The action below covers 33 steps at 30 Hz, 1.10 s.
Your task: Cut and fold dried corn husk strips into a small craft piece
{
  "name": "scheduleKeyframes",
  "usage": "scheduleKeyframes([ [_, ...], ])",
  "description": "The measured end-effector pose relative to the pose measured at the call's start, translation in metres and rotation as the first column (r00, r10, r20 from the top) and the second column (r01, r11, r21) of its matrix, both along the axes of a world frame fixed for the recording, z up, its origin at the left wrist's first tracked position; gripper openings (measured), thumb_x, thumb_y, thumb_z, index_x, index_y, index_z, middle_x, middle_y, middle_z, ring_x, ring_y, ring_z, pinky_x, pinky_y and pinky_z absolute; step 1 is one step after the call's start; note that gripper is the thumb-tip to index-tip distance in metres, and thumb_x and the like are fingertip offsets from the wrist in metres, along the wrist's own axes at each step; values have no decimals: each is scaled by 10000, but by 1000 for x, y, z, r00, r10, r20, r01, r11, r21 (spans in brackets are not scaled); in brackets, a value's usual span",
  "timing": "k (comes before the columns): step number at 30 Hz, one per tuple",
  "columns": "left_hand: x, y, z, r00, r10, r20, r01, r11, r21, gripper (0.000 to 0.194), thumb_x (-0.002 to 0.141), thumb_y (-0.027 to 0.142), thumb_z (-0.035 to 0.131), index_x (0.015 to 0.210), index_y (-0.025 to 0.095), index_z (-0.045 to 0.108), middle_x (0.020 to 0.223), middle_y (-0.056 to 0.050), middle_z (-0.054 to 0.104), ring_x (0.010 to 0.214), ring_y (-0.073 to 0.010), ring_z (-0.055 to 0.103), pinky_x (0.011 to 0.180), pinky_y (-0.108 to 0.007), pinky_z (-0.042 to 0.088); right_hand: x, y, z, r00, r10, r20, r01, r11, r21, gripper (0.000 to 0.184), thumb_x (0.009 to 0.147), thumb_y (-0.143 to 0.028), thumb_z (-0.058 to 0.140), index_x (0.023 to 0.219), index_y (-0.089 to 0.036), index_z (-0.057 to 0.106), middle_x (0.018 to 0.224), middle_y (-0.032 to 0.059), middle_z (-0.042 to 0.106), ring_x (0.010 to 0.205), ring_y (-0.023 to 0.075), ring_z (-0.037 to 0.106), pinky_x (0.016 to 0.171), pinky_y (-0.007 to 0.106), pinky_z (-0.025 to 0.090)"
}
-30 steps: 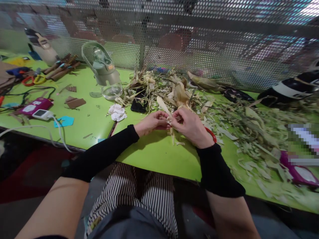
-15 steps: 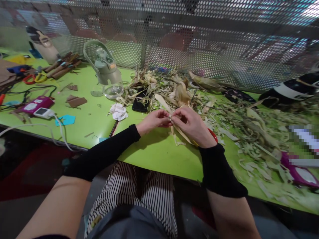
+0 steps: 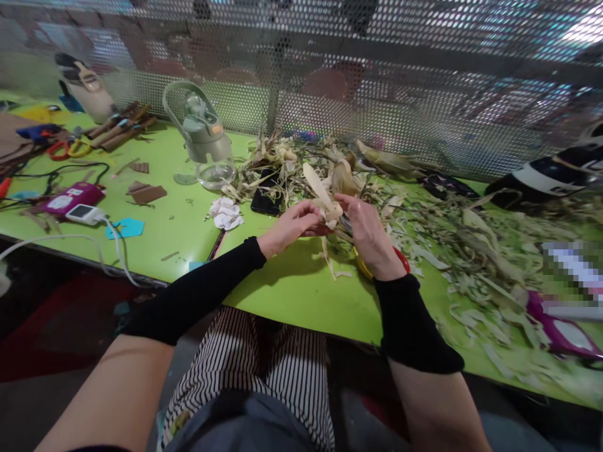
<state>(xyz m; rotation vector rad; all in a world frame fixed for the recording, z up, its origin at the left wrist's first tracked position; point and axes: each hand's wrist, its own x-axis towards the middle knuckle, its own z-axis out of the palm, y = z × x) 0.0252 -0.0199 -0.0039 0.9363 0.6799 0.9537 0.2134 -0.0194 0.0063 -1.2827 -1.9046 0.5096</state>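
Observation:
My left hand is closed on a folded piece of pale corn husk, pinching its base between thumb and fingers. One long flap of the husk sticks up and away from me. On the far side of the fold, my right hand has its fingers bent against the husk; its fingertips are partly hidden. Beneath the right hand lies a pair of scissors with red and yellow handles, largely covered by the hand. A thin husk strip hangs below the held piece onto the green table.
Behind my hands spreads a heap of dried husks with a black phone among it. Crumpled tissue and a green-lidded bottle stand left. Shredded husk covers the right side. A perforated metal screen closes the back.
The long husk flap has swung more upright and the base now shows as a wider fold. My right hand has shifted slightly right, away from the left fingertips, uncovering more of the scissors.

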Motion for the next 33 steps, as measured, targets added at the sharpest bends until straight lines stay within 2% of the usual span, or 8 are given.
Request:
scheduleKeyframes([
  [3, -1, 0, -1, 999, -32, 3, 32, 999, 39, 192, 969, 120, 623, 853, 179, 483, 818, 28, 686, 732, -70, 728, 958, -327, 592, -2, -4, 3, 999, 27, 36, -26, 999, -39, 711, 999, -816, 250, 919, -252, 676, 927, 94, 711, 943, 281, 648, 881, 447, 527],
  [7, -2, 0, -2, 999, -35, -12, 36, 996, 77, 192, 977, 151, 635, 863, 177, 483, 809, 45, 656, 737, -66, 727, 984, -338, 592, -7, -8, 4, 993, 71, 95, -61, 992, -108, 641, 1007, -799, 273, 718, -253, 447, 694, 36, 529, 664, 205, 482, 633, 371, 426],
  [11, -2, 1, -1, 998, -19, -65, 27, 992, 120, 198, 962, 110, 640, 847, 169, 489, 798, 47, 648, 724, -55, 711, 963, -318, 593, -9, -11, 5, 996, 70, 54, -65, 994, -86, 623, 1004, -793, 333, 745, -243, 469, 760, 34, 536, 699, 190, 473, 641, 349, 414],
  [15, 0, 1, 0, 986, -9, -166, 32, 990, 134, 217, 960, 80, 621, 821, 168, 480, 756, 39, 640, 703, -56, 695, 931, -320, 595, -7, -6, -3, 982, 13, -187, -37, 991, -126, 624, 939, -837, 466, 751, -244, 515, 725, 6, 533, 662, 166, 500, 611, 315, 431],
  [19, 0, 0, 0, 978, 0, -211, 27, 991, 130, 221, 964, 124, 636, 830, 175, 467, 803, 25, 650, 716, -64, 707, 895, -316, 604, -4, 2, -12, 895, -72, -441, 0, 987, -162, 578, 838, -828, 648, 816, -254, 587, 687, -21, 541, 588, 143, 499, 552, 292, 441],
  [24, -2, -1, 2, 963, 8, -270, 39, 985, 167, 231, 942, 88, 630, 816, 174, 457, 835, 21, 630, 759, -78, 734, 788, -246, 577, -4, 9, -12, 783, -139, -607, 76, 989, -129, 544, 762, -770, 769, 819, -261, 588, 681, -29, 545, 551, 132, 511, 518, 294, 494],
  [27, -3, -1, 1, 956, -50, -289, 110, 974, 196, 229, 929, 62, 614, 801, 174, 460, 796, 19, 643, 731, -76, 721, 724, -220, 536, -3, 12, -12, 752, -158, -640, 130, 987, -91, 503, 748, -694, 819, 844, -261, 581, 711, -34, 544, 554, 118, 506, 502, 275, 492],
  [33, -4, 1, -5, 950, -209, -232, 259, 941, 216, 161, 881, 76, 645, 879, 170, 514, 770, -6, 714, 632, -77, 666, 696, -251, 520, -3, 10, -13, 820, -143, -554, 128, 990, -66, 435, 796, -651, 763, 889, -269, 576, 761, -20, 541, 598, 135, 512, 516, 284, 461],
])
